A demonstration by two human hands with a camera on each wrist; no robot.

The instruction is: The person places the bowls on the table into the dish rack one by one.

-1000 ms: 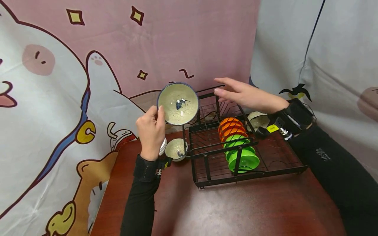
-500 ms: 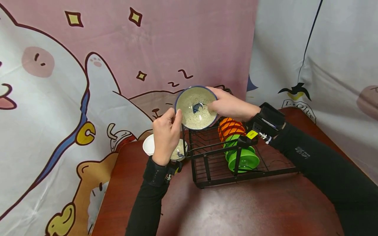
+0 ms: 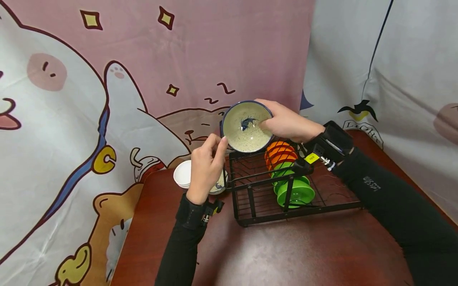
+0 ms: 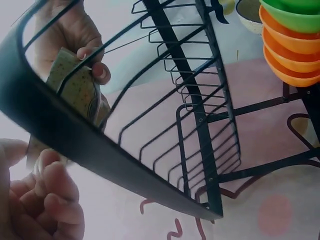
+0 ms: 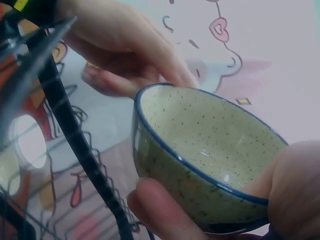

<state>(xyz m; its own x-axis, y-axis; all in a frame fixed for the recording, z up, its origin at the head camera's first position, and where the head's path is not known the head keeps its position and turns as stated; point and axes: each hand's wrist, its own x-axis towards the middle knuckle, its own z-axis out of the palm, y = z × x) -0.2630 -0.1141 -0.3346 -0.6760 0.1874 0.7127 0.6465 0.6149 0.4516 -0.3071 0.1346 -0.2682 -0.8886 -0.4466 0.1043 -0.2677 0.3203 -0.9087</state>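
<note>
Speckled cream glaze with a blue rim and a small blue fish painted inside marks the ceramic bowl, which is held in the air above the back left corner of the black wire dish rack. The right hand grips it at its right side, thumb inside the bowl and fingers curled under and around the outer wall; the right wrist view shows the thumb over the rim and a finger beneath the base. The left hand sits just beside the bowl's lower left edge, fingers loosely bent, its fingertips at or very near the rim; whether they truly touch it I cannot tell. In the left wrist view those fingers are relaxed and hold nothing, with the rack's wires crossing in front.

Inside the rack, orange bowls stand on edge in a row, with green bowls in front of them toward the near side. The rack stands on a dark red-brown table, toward its back edge. Left of the rack, near the back left corner of the table, sits a white bowl, and just beside it a second fish-painted bowl, partly hidden by the left hand. A cartoon-printed cloth hangs behind.
</note>
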